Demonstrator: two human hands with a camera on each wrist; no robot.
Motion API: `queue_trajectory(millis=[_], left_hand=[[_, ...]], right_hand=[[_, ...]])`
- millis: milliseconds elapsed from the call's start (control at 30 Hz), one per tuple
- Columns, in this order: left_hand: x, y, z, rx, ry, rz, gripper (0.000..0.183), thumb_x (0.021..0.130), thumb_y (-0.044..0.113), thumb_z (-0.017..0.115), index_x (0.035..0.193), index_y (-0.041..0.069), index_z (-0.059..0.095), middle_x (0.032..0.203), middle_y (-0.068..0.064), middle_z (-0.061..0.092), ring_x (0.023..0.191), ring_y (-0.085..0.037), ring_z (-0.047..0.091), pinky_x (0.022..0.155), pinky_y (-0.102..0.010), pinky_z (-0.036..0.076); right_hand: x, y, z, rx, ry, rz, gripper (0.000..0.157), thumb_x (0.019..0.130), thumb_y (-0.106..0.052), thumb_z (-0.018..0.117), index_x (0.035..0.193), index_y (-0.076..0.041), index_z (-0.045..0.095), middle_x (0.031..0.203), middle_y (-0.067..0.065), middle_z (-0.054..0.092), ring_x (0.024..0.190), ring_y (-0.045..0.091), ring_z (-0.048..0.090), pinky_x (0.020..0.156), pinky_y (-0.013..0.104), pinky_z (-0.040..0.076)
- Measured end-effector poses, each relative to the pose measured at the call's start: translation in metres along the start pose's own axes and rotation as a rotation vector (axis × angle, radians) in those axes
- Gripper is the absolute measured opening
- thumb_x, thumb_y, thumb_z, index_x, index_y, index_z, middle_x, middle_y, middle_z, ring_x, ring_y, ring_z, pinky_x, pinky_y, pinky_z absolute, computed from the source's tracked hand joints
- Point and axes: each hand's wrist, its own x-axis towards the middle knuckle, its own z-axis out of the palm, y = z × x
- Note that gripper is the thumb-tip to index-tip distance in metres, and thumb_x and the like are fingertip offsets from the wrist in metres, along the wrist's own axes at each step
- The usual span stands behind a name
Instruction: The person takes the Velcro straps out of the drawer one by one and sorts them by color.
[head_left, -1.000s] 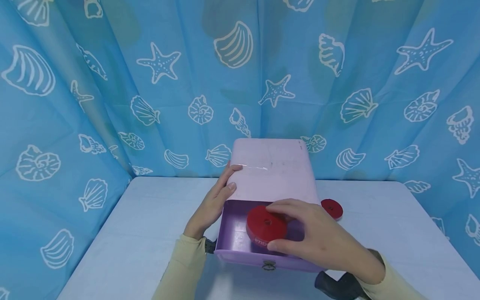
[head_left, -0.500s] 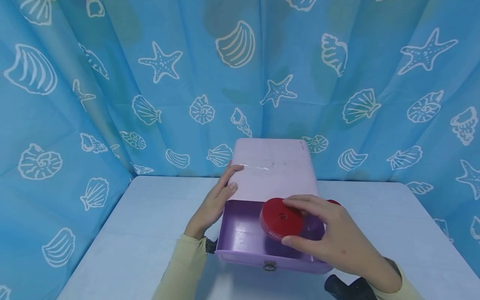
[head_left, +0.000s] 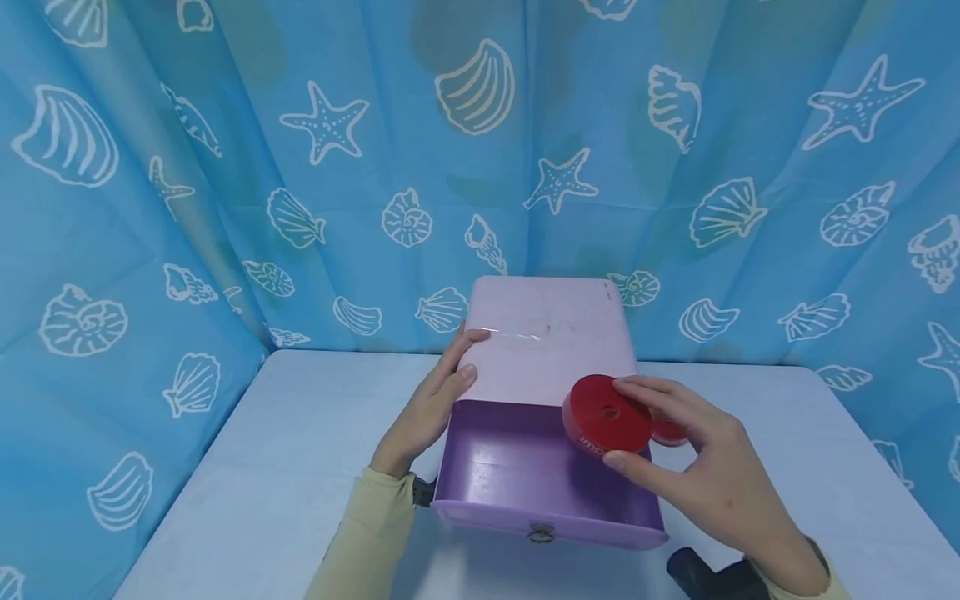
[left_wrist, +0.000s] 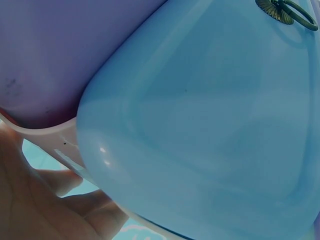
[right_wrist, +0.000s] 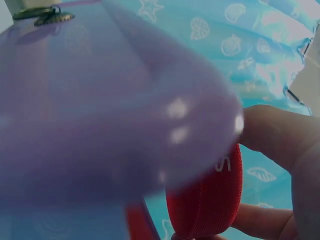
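My right hand (head_left: 712, 467) holds a roll of red ribbon (head_left: 607, 414) between thumb and fingers, over the right end of a pulled-out purple drawer (head_left: 525, 467). In the right wrist view the ribbon roll (right_wrist: 207, 200) shows woven red fabric with a white letter, partly hidden behind the drawer's corner. My left hand (head_left: 426, 412) rests along the left side of the pink box (head_left: 547, 342), fingers fairly straight. The left wrist view shows those fingers (left_wrist: 95, 210) by the box's edge. A metal ring pull (head_left: 541, 533) hangs on the drawer front.
A second red roll (head_left: 669, 432) lies on the white table (head_left: 300, 467) right of the box, partly behind the right hand. Behind the table hangs a blue curtain (head_left: 360, 250) with shells and starfish.
My right hand has carried the red ribbon roll up and to the right, from the drawer's middle to over its right end. The left hand and box have stayed in place.
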Motion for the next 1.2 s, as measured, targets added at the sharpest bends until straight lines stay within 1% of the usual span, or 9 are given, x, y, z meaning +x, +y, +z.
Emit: queue_trajectory(millis=[200,300,433,533,700,867,967,1067,1200], left_hand=[[0.001,-0.001,0.0,0.003,0.004,0.004,0.045,0.108,0.035,0.038,0.152,0.026,0.039,0.168,0.007,0.004,0.153,-0.015,0.002,0.12,-0.057,0.01],[0.002,-0.001,0.001,0.004,0.005,0.003,0.044,0.108,0.036,0.038,0.151,0.026,0.04,0.168,0.007,0.004,0.153,-0.013,0.002,0.12,-0.057,0.009],[0.002,-0.001,0.001,0.012,0.008,0.0,0.044,0.108,0.035,0.038,0.151,0.026,0.04,0.169,0.003,0.004,0.153,-0.014,0.002,0.12,-0.058,0.01],[0.002,-0.001,0.0,0.014,0.009,-0.003,0.044,0.108,0.035,0.038,0.151,0.026,0.04,0.169,0.002,0.004,0.153,-0.014,0.002,0.12,-0.058,0.01],[0.002,-0.001,0.0,0.006,0.007,0.007,0.045,0.108,0.034,0.038,0.152,0.026,0.04,0.168,0.005,0.004,0.153,-0.015,0.003,0.12,-0.058,0.011],[0.001,-0.001,0.001,0.008,0.003,0.003,0.045,0.108,0.034,0.038,0.152,0.027,0.039,0.168,0.007,0.004,0.153,-0.014,0.003,0.12,-0.058,0.011],[0.0,0.001,0.001,0.01,0.002,0.0,0.045,0.108,0.034,0.038,0.153,0.026,0.039,0.169,0.002,0.003,0.153,-0.016,0.002,0.12,-0.058,0.01],[0.0,0.002,0.0,0.01,0.006,-0.002,0.046,0.108,0.034,0.038,0.153,0.025,0.039,0.169,0.001,0.004,0.154,-0.016,0.001,0.12,-0.058,0.009],[-0.001,0.001,-0.001,0.01,0.008,-0.009,0.046,0.108,0.034,0.039,0.153,0.025,0.038,0.168,0.006,0.005,0.153,-0.013,0.001,0.12,-0.056,0.009]], right_hand=[[-0.003,0.009,-0.001,0.017,0.063,0.005,0.07,0.074,-0.013,0.091,0.138,-0.021,0.063,0.133,0.002,0.063,0.11,-0.003,0.057,0.083,0.008,0.048],[-0.005,0.013,-0.001,0.018,0.082,0.03,0.071,0.074,-0.013,0.09,0.139,-0.021,0.062,0.134,0.003,0.062,0.113,-0.008,0.053,0.086,0.005,0.044],[-0.007,0.02,-0.002,0.011,0.098,0.081,0.071,0.076,-0.015,0.09,0.14,-0.022,0.06,0.136,0.002,0.061,0.115,-0.009,0.052,0.087,0.005,0.041],[-0.008,0.027,-0.002,0.005,0.113,0.111,0.071,0.077,-0.015,0.089,0.141,-0.02,0.06,0.138,0.006,0.06,0.116,-0.009,0.05,0.086,0.005,0.04],[-0.01,0.039,-0.002,-0.018,0.151,0.151,0.075,0.076,-0.016,0.09,0.143,-0.02,0.058,0.139,0.01,0.058,0.114,-0.01,0.047,0.085,0.004,0.039],[-0.012,0.049,-0.004,-0.003,0.191,0.173,0.073,0.077,-0.012,0.089,0.142,-0.019,0.058,0.137,0.008,0.059,0.113,-0.005,0.049,0.084,0.003,0.04],[-0.012,0.053,-0.006,0.001,0.205,0.188,0.072,0.078,-0.012,0.088,0.143,-0.02,0.058,0.136,0.007,0.059,0.113,-0.003,0.05,0.083,0.003,0.042],[-0.012,0.056,-0.007,-0.008,0.22,0.193,0.072,0.079,-0.011,0.087,0.143,-0.02,0.057,0.136,0.008,0.059,0.113,-0.003,0.05,0.083,0.003,0.042],[-0.011,0.064,-0.009,-0.012,0.25,0.175,0.073,0.077,-0.006,0.087,0.143,-0.017,0.058,0.137,0.011,0.059,0.114,-0.005,0.047,0.084,0.002,0.04]])
